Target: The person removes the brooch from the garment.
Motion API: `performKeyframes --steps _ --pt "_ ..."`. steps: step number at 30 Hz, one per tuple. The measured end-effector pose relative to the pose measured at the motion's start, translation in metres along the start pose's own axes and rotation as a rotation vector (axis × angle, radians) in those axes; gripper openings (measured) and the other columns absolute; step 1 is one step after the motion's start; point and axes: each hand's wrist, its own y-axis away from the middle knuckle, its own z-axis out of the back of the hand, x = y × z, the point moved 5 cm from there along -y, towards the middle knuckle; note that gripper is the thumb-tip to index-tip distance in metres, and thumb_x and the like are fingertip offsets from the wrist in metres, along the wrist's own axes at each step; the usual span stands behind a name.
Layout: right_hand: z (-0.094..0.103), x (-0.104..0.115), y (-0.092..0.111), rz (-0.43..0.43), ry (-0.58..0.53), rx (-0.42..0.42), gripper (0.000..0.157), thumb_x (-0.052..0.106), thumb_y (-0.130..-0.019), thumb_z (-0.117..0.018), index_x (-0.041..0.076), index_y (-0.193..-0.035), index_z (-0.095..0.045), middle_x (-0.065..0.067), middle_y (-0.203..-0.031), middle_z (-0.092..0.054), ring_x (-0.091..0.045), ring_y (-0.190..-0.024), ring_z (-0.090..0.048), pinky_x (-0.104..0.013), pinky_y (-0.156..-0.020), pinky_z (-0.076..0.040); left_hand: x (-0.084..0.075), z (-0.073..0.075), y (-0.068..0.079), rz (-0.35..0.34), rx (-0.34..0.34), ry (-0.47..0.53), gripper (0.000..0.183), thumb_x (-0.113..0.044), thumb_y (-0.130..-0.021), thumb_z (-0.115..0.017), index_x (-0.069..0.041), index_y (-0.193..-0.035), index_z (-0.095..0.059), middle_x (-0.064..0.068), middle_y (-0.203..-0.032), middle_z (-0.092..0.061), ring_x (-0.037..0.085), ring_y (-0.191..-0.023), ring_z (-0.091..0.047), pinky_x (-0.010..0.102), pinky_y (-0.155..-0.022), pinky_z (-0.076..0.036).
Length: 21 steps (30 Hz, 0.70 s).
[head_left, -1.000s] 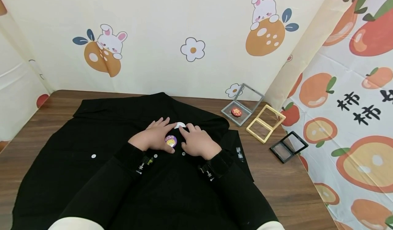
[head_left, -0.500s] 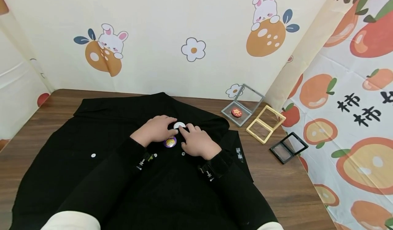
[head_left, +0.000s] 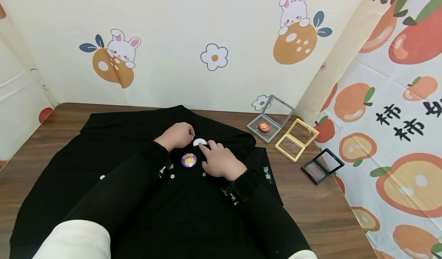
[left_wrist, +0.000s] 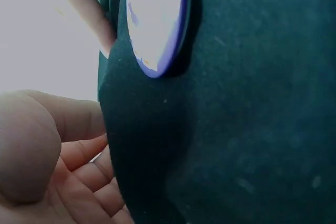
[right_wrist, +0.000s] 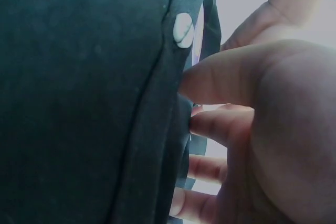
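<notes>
A black buttoned shirt [head_left: 114, 151] lies spread on the table. My left hand [head_left: 177, 135] has its fingers curled and pinches the cloth near the collar, left of a white rounded piece [head_left: 200, 141]. The index finger of my right hand [head_left: 222, 161] rests on that white piece; its other fingers are relaxed on the shirt. Just below and between the hands lies a round purple badge [head_left: 188, 160] with a yellow figure. The left wrist view shows this badge [left_wrist: 155, 24] standing off the cloth. A white button [right_wrist: 183, 30] sits near my right thumb.
On the right of the wooden table [head_left: 321, 220] stand three open framed cases: a grey one [head_left: 257, 134] with a red badge [head_left: 264, 127] in it, a yellow one [head_left: 288, 155] and a black one [head_left: 312, 179]. A patterned curtain [head_left: 155, 78] rises behind the table.
My left hand has lifted off the badge, moved up toward the collar and curled its fingers, so the badge is now fully uncovered. The right hand stays at the white piece.
</notes>
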Motion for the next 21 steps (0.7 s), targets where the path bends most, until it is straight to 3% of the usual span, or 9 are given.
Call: performKeyframes --steps 8,16,21 --pt "-0.0026 -0.0003 -0.0014 -0.005 0.010 0.000 0.065 0.041 -0.107 -0.050 0.024 -0.165 -0.027 -0.009 -0.162 -0.032 -0.027 -0.133 -0.045 -0.042 -0.103 -0.045 0.0047 -0.0030 -0.0062 0.002 0.023 0.055 0.019 -0.011 -0.098 -0.060 -0.008 -0.085 -0.073 0.004 -0.080 -0.066 0.020 -0.073 -0.061 0.036 -0.070 -0.050" --pt "-0.0021 -0.0003 -0.0006 0.000 -0.004 0.000 0.065 0.040 -0.107 -0.050 0.024 -0.166 -0.026 -0.010 -0.162 -0.031 -0.027 -0.133 -0.045 -0.042 -0.104 -0.044 0.0017 -0.0062 -0.0076 0.027 0.044 0.067 0.017 -0.009 -0.095 -0.063 -0.008 -0.080 -0.071 0.004 -0.078 -0.066 0.019 -0.071 -0.061 0.032 -0.066 -0.050" --pt "-0.0004 0.0004 -0.0001 -0.001 0.002 0.004 0.065 0.040 -0.108 -0.049 0.023 -0.166 -0.025 -0.010 -0.162 -0.031 -0.026 -0.132 -0.045 -0.041 -0.103 -0.045 -0.0016 -0.0081 -0.0089 0.036 0.066 0.035 0.034 -0.009 -0.096 -0.057 -0.012 -0.062 -0.058 0.000 -0.062 -0.055 0.016 -0.059 -0.055 0.029 -0.057 -0.046"
